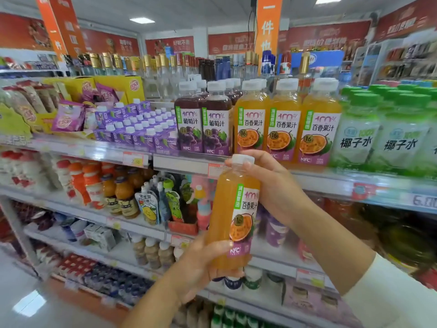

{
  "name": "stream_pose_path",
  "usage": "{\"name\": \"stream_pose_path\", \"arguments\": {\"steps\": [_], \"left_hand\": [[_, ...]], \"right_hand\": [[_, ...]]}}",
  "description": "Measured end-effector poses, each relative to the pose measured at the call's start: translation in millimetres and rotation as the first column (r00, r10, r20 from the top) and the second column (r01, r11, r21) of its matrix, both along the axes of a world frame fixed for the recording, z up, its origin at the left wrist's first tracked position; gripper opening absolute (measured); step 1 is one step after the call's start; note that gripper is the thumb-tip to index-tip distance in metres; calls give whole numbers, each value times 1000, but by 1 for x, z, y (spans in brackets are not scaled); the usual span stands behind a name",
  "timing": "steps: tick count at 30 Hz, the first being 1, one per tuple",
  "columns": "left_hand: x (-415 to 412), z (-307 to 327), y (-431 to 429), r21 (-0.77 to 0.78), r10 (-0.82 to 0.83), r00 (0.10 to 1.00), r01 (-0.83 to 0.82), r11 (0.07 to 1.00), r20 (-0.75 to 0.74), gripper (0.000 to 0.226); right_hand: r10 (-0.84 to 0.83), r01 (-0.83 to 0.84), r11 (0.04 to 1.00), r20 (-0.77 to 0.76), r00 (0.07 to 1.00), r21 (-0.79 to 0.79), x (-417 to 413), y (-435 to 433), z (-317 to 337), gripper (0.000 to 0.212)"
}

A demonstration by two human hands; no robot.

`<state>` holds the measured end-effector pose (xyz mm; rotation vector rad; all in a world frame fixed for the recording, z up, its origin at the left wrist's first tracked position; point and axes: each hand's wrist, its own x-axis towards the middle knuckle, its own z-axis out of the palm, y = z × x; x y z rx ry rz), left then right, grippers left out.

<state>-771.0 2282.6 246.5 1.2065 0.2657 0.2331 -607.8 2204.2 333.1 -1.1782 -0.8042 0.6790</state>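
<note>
- clearly the orange juice bottle (227, 197) is off the shelf, held nearly upright in front of the shelf edge (184, 163), just below the row of matching bottles (283, 129).
- the left hand (201, 261) wraps the lower body, thumb lying across the front beside the bottom of the label (244, 221), the other fingers curled behind and under the base.
- the right hand (274, 185) grips the top, fingers curled round the neck and shoulder just beneath the white cap (242, 159).
- it looks full to the neck, so i judge it fairly heavy for its size; the support under the base matters more than the hold at the top.
- the wall looks like thin clear plastic: stiff enough to hold, yet likely to dent under a hard squeeze, and not fragile like glass.
- the glossy label may be slick under the fingers.
- best holds, i think: round the waist over the label, or base plus neck; hanging it by the cap alone risks a slip.
</note>
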Motion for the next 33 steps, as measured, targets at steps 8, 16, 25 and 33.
{"name": "stream_pose_path", "arguments": {"steps": [8, 16, 25, 33], "left_hand": [[4, 2, -14, 726, 448, 894, -289, 624, -29, 88], [-14, -5, 12, 5, -66, 995, 66, 998, -71, 85], [1, 2, -11, 458, 293, 956, -248, 853, -27, 49], [7, 3, -2, 216, 47, 997, -32, 976, -67, 58]], "right_hand": [[-159, 157, 987, 186, 970, 26, -15, -8, -14, 13], [-59, 86, 988, -200, 978, 131, -8, -15, -28, 28], [-203, 203, 979, -26, 979, -4, -1, -25, -24, 17], [-134, 182, 971, -271, 953, 157, 6, -34, -28, 23]]}}
